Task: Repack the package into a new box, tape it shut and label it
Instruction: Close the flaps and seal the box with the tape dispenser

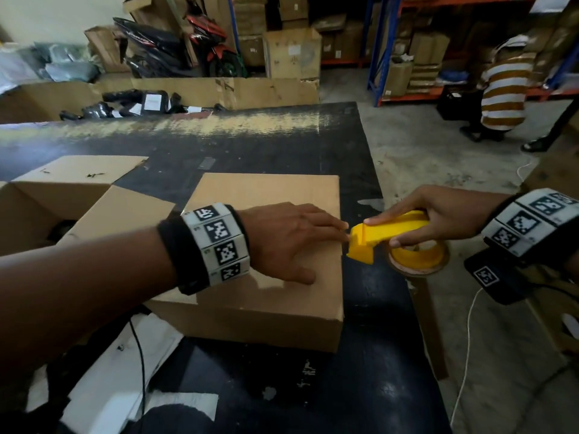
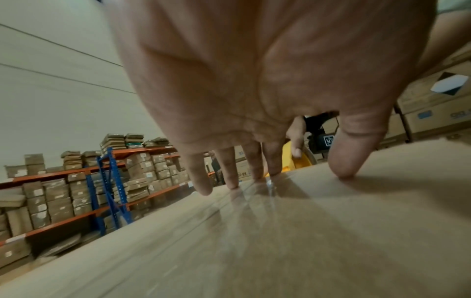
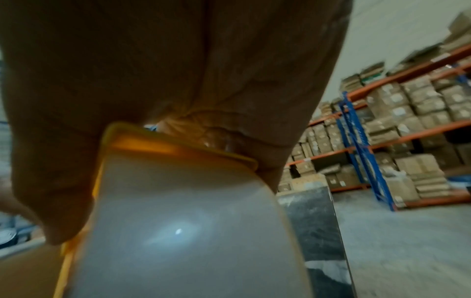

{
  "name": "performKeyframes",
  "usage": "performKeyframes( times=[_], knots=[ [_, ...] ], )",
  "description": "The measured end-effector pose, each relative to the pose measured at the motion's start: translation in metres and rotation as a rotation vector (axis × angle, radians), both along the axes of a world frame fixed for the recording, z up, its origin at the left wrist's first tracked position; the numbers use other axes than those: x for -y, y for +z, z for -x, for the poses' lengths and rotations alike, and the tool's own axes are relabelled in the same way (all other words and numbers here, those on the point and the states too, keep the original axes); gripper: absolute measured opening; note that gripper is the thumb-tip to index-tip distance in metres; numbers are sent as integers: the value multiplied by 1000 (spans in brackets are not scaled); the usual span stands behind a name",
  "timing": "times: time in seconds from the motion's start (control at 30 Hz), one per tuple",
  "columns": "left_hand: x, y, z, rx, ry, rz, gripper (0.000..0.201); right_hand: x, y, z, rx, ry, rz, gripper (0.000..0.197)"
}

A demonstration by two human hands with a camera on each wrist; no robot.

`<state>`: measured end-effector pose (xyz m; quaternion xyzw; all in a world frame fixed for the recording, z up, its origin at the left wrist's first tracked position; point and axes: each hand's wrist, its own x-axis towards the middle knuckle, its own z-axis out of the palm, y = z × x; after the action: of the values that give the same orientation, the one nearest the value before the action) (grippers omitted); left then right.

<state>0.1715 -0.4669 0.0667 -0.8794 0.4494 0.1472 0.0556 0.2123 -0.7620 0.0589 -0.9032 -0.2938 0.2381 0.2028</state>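
Observation:
A closed brown cardboard box [image 1: 266,195] lies on the black table [image 1: 369,355]. My left hand [image 1: 291,239] lies flat on its top with straight fingers reaching the right edge; in the left wrist view the fingertips [image 2: 203,187] press on a strip of clear tape [image 2: 254,201] along the box top [image 2: 331,242]. My right hand [image 1: 438,220] grips a yellow tape dispenser [image 1: 388,233] just off the box's right edge, its front end beside my left fingertips. The tape roll [image 3: 188,231] fills the right wrist view under the yellow frame [image 3: 178,147].
An open cardboard box [image 1: 62,198] stands at the left of the table. White sheets [image 1: 119,371] and a black cable [image 1: 139,355] lie near the front left. A person in a striped shirt [image 1: 504,89] crouches by orange and blue shelving [image 1: 385,57]. Cartons line the racks [image 2: 76,191].

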Motion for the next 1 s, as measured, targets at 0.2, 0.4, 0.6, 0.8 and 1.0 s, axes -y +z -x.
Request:
performKeyframes(
  times=[0.2,0.4,0.6,0.8,1.0],
  knots=[
    [23,12,-2,158,-58,-148,66,11,-26,-6,12,-69,147,35],
    [52,6,-7,120,-51,-363,59,22,-53,27,-72,-268,-61,66],
    [16,-6,9,-125,181,-154,89,30,-97,96,-72,-639,-425,47],
    [-83,-16,34,-201,352,-94,90,14,-140,168,-190,-889,-709,30],
    [-162,-31,62,-120,609,45,102,-16,-185,205,-19,-905,-461,10]
  ],
)
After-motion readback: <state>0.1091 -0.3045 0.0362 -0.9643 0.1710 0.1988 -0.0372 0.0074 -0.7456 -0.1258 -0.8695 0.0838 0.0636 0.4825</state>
